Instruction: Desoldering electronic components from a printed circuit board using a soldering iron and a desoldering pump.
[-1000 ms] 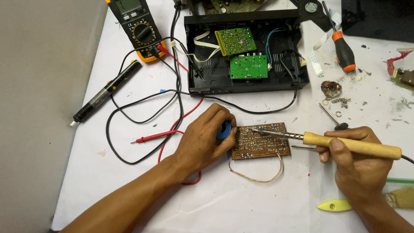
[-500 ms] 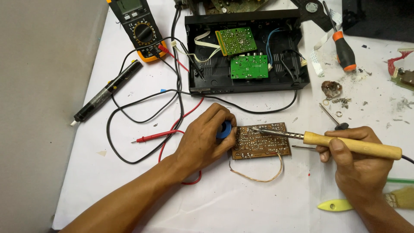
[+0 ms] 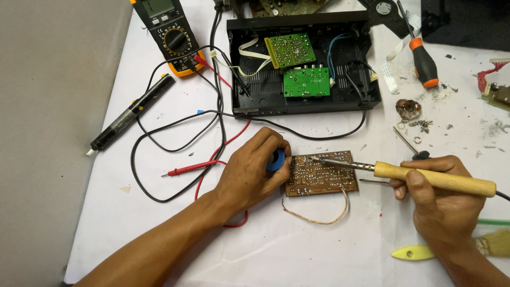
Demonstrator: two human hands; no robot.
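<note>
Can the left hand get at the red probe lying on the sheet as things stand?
Probably yes: the red probe lies uncovered just beside the left hand, but that hand's grip is shut on a blue part.

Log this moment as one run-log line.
left hand: steadying brown circuit board, holding blue part | right hand: holds soldering iron, tip on board | open black case behind

The soldering iron (image 3: 404,174) tip has edged slightly leftward.
</note>
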